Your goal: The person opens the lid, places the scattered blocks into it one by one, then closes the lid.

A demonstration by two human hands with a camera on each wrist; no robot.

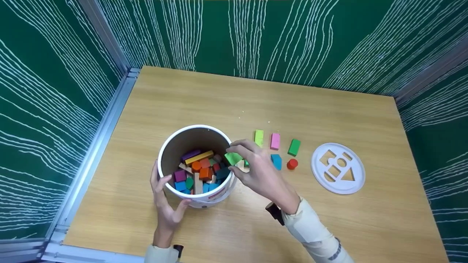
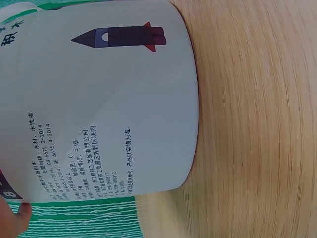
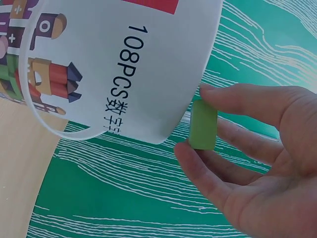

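A white bucket (image 1: 195,126) stands tilted toward the viewer, with many coloured wooden blocks (image 1: 205,173) inside. My left hand (image 1: 166,208) holds its near left side, fingers and thumb spread around the wall and rim. In the left wrist view the bucket's printed side (image 2: 99,89) fills much of the picture. At the right rim, my right hand (image 1: 256,168) pinches a light green block (image 1: 233,158) between thumb and fingers. The right wrist view shows that green block (image 3: 203,125) held right beside the bucket wall.
On the table right of the bucket lie a yellow-green block (image 1: 259,138), a pink block (image 1: 275,141), a green block (image 1: 294,147), a blue block (image 1: 276,162) and a red cylinder (image 1: 292,164). Farther right is a white lid (image 1: 318,170) with shaped holes. Green patterned panels (image 1: 215,36) surround the table.
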